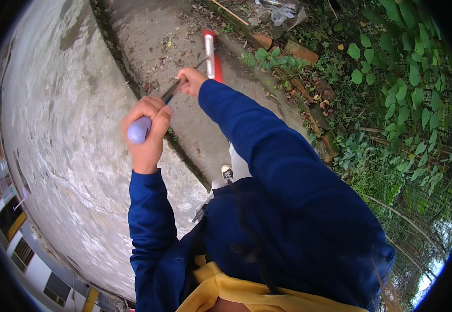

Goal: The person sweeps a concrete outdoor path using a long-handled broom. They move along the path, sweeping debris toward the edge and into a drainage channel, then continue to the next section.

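I hold a broom by its long handle with both hands. My left hand (146, 128) wraps around the upper handle, just below its rounded lilac end cap (138, 130). Farther down the shaft, my right hand (191, 81) grips the handle (170, 92). Beyond my right hand is the broom head (210, 54), silvery white along the top, with red ends and red bristles (218, 70). The bristles appear to be at the concrete path (194, 132); the right forearm partly hides them.
A raised concrete slab (74, 128) with a mossy edge runs along the left. Fallen leaves lie on the path. To the right are broken bricks (302, 50), leafy plants (409, 93) and netting. Plastic litter (282, 15) and a thin stick (229, 11) lie at the top.
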A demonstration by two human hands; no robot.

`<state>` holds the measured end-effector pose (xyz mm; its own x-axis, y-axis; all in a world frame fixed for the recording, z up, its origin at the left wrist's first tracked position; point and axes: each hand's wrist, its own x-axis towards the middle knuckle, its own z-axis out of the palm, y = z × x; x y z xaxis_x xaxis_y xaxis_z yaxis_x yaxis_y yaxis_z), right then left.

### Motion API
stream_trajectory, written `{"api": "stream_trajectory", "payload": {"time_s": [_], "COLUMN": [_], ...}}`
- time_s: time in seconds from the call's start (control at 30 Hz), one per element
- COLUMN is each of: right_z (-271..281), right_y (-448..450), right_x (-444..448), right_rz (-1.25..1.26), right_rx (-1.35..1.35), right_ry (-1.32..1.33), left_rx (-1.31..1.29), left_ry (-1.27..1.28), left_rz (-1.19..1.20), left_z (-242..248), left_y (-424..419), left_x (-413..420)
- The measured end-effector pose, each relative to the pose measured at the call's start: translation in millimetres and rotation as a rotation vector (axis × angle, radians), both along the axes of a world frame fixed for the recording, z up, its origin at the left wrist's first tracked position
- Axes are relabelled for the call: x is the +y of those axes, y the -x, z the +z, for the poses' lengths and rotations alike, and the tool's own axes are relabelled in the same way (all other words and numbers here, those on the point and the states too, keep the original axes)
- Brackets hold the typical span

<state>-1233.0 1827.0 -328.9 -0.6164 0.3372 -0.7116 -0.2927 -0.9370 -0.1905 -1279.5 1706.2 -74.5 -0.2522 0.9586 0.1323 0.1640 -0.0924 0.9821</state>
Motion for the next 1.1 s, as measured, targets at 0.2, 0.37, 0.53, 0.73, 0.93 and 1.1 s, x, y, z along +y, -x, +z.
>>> {"api": "stream_trajectory", "payload": {"time_s": [0.2, 0.37, 0.53, 0.73, 0.93, 1.1], "right_z": [85.7, 126.7, 113.0, 50.3, -17.5, 31.6], "right_y": [38.6, 28.1, 9.8, 20.7, 43.9, 69.6], "right_x": [-29.2, -101.2, -183.6, -207.7, -134.7, -115.3], "right_rz": [-0.134, -0.036, 0.008, 0.038, 0.042, 0.017], "right_rx": [0.26, 0.213, 0.182, 0.101, 0.323, 0.446], "right_ry": [-0.045, 0.115, 0.394, 0.508, 0.194, 0.11], "left_rx": [0.233, 0.109, -0.08, -0.137, 0.53, 0.544], "left_ry": [-0.25, -0.18, -0.109, -0.068, 0.072, 0.002], "left_rz": [-0.078, -0.027, -0.069, -0.143, -0.439, -0.27], "left_z": [69.4, 107.0, 99.6, 53.6, 8.7, 32.3], "left_y": [-2.3, 19.6, 41.7, 62.8, -1.1, 0.8], "left_x": [-31.0, -76.4, -99.7, -106.3, -96.7, -117.1]}}
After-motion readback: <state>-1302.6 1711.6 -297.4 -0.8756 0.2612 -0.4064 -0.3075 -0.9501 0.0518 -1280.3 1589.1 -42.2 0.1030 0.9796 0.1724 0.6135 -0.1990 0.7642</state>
